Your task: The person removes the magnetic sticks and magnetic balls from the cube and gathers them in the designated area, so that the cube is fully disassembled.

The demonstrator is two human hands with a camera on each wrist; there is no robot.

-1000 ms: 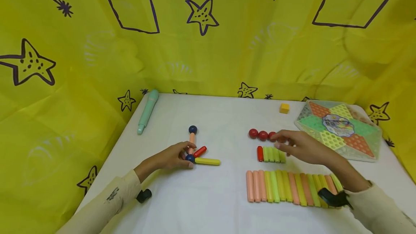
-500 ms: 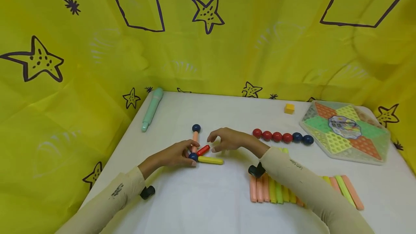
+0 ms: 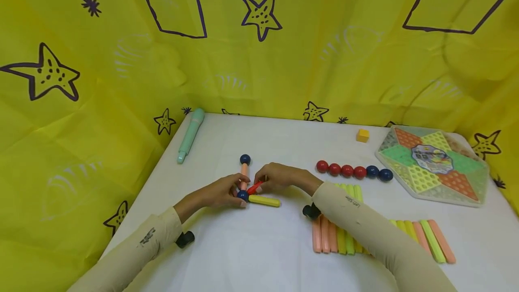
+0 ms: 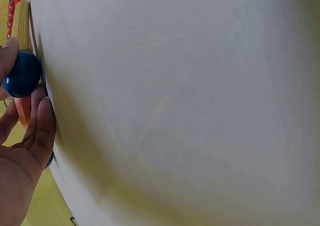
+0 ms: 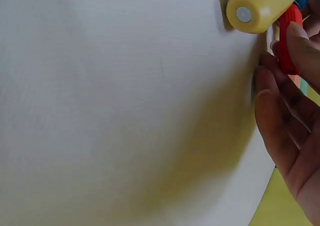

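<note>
My left hand pinches a dark blue ball between thumb and fingers, low over the white table. From that ball a salmon stick runs back to a second blue ball. A yellow stick points right from the held ball; its pale round end disc shows in the right wrist view. Between these sticks, a short red stick slants out with one end at the ball, and my right hand pinches it by thumb and fingers. Whether red stick and ball touch is unclear.
Red and blue balls form a row on the right. Short green sticks and a row of longer coloured sticks lie partly under my right sleeve. Behind are a yellow cube, a star-patterned board and a mint microphone-shaped object.
My right hand has come left from the ball row to the red stick and now pinches it. The left hand keeps its hold on the blue ball. The view has shifted slightly.
</note>
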